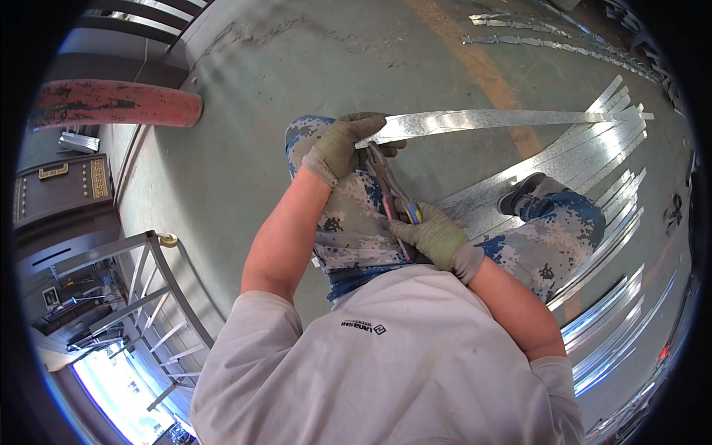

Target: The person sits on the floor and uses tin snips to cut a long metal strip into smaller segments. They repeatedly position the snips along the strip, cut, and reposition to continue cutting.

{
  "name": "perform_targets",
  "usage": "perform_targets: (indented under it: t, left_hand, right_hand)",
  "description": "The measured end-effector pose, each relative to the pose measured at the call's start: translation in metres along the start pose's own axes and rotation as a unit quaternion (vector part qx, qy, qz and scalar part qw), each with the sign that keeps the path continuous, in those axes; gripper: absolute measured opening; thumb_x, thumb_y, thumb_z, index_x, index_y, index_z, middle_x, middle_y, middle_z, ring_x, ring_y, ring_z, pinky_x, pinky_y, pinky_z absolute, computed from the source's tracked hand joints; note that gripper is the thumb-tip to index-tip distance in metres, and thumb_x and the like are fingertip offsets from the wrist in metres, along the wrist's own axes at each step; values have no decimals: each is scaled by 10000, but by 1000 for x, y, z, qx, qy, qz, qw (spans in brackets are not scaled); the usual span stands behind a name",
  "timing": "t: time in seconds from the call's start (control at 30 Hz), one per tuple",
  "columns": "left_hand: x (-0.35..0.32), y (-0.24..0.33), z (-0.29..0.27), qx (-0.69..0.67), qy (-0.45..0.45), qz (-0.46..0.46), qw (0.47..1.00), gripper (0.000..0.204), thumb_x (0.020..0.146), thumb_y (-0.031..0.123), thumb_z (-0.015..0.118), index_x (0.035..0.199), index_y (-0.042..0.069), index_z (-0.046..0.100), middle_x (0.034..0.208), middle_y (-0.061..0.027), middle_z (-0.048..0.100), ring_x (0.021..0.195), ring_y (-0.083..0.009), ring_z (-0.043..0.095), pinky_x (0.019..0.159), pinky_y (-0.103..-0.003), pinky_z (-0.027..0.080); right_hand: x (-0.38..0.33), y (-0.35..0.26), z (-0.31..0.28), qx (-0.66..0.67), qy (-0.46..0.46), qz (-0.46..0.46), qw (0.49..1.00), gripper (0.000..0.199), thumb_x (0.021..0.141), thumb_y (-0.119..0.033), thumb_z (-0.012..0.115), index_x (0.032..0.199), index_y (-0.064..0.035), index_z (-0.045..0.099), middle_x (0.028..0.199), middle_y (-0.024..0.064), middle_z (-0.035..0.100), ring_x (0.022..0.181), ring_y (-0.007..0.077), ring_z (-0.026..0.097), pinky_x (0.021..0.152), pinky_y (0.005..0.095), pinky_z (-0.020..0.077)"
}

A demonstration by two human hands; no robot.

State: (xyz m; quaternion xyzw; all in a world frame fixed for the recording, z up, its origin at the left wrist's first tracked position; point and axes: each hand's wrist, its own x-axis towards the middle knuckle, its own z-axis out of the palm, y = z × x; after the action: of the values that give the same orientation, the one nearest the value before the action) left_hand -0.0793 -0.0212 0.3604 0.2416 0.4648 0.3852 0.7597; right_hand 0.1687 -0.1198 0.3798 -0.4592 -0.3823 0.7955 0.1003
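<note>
A long shiny sheet-metal strip (pixel 482 119) runs from my left hand (pixel 343 146) out to the right. That gloved hand is closed around the strip's near end, above my left knee. In my right hand (pixel 436 236), also gloved, are metal snips (pixel 386 185) with red, blue and yellow on the handles. Their jaws point up and away from me, touching or just under the strip's end beside my left fingers. Whether the blades grip the metal is too small to tell. The strip's far end overlaps a layer of flat metal strips (pixel 571 157) on the floor.
My right shoe (pixel 519 194) rests on the layered strips. More bundles of strips (pixel 612 326) lie at the right, and notched strips (pixel 519 41) at the far right. A worn red post (pixel 122 104) and a metal frame (pixel 174 285) stand at the left.
</note>
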Motion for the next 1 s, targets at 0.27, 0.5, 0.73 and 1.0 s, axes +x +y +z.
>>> perform_targets:
  t: [0.27,0.5,0.73,1.0]
  left_hand:
    - [1,0,2,3,3,7,1000,480,1135,230,626,1462,-120,615,1264,-290,770,1090,-356,786,959,-462,643]
    - [3,-2,-3,-8,-5,9,1000,478,1109,229,672,1438,-116,638,1244,-287,778,1093,-365,794,954,-467,656]
    - [4,-3,-4,-9,-2,4,1000,474,1108,231,676,1428,-118,646,1245,-281,779,1103,-367,793,953,-466,654]
    - [1,-1,2,-13,-3,9,1000,487,1122,233,652,1456,-122,629,1249,-287,778,1062,-353,792,945,-468,653]
  right_hand:
    - [2,6,-1,-102,12,-28,994,316,1056,-232,787,1325,-79,723,894,-5,699,719,88,598,640,313,530]
    - [3,11,4,-18,28,-30,999,315,1056,-221,784,1332,-85,717,897,-13,682,676,85,575,617,310,521]
    - [3,8,2,-30,19,-14,999,294,1071,-241,772,1316,-89,719,866,-17,670,658,82,582,588,308,511]
    - [6,12,2,-16,21,-15,1000,276,1068,-221,777,1312,-102,728,837,-19,669,623,74,569,556,307,490]
